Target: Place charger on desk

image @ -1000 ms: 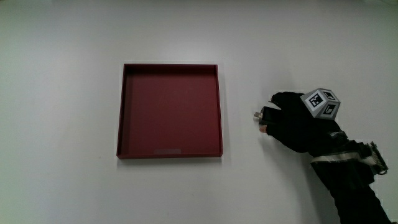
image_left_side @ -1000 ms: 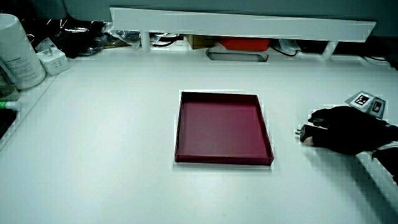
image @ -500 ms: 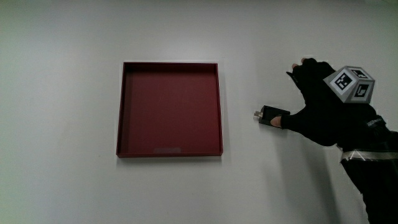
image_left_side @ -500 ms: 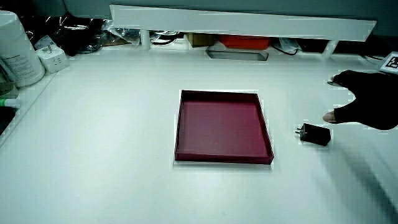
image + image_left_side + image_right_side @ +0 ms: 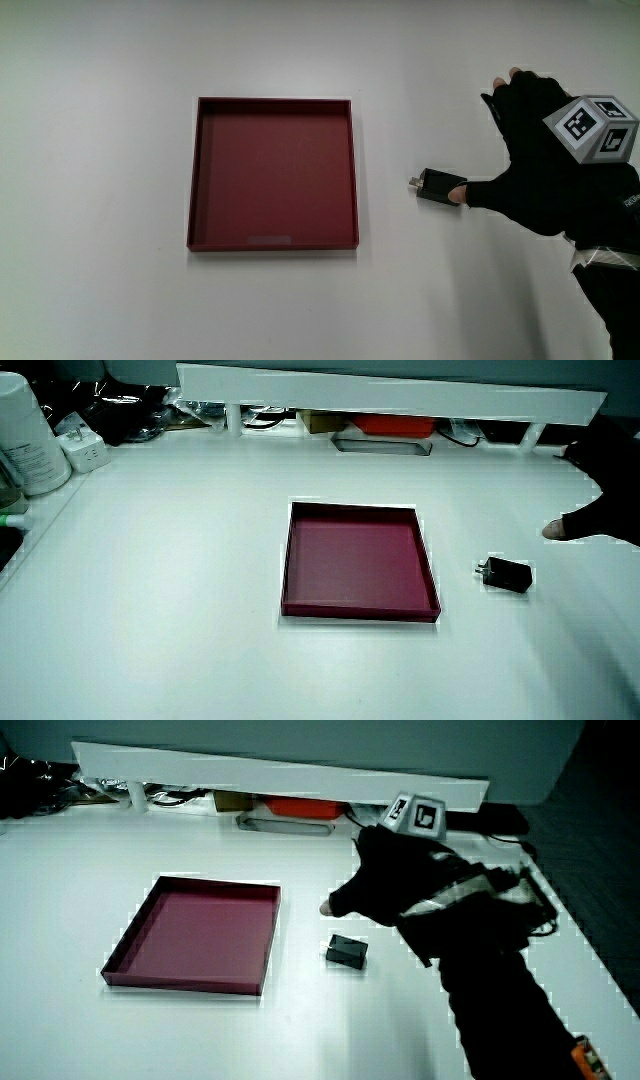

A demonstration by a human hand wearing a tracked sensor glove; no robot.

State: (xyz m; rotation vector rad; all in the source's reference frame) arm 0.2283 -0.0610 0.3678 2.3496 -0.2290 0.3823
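Observation:
A small black charger [image 5: 437, 186] lies flat on the white table beside the dark red tray [image 5: 196, 180], and it shows in both side views [image 5: 508, 575] [image 5: 347, 952]. The gloved hand [image 5: 535, 160] hovers above the table next to the charger, fingers spread and holding nothing. Its thumb tip sits close above the charger's end away from the tray. In a side view the hand [image 5: 395, 880] is lifted clear of the charger. The patterned cube [image 5: 595, 127] rides on its back.
The red tray [image 5: 300, 607] holds nothing. A low white partition [image 5: 400, 400] runs along the table's edge, with cables and a red box under it. A white canister [image 5: 25, 440] and a white plug block [image 5: 85, 455] stand at a table corner.
The hand let go of the charger, opened its fingers and lifted away from it. The charger stays on the table beside the tray.

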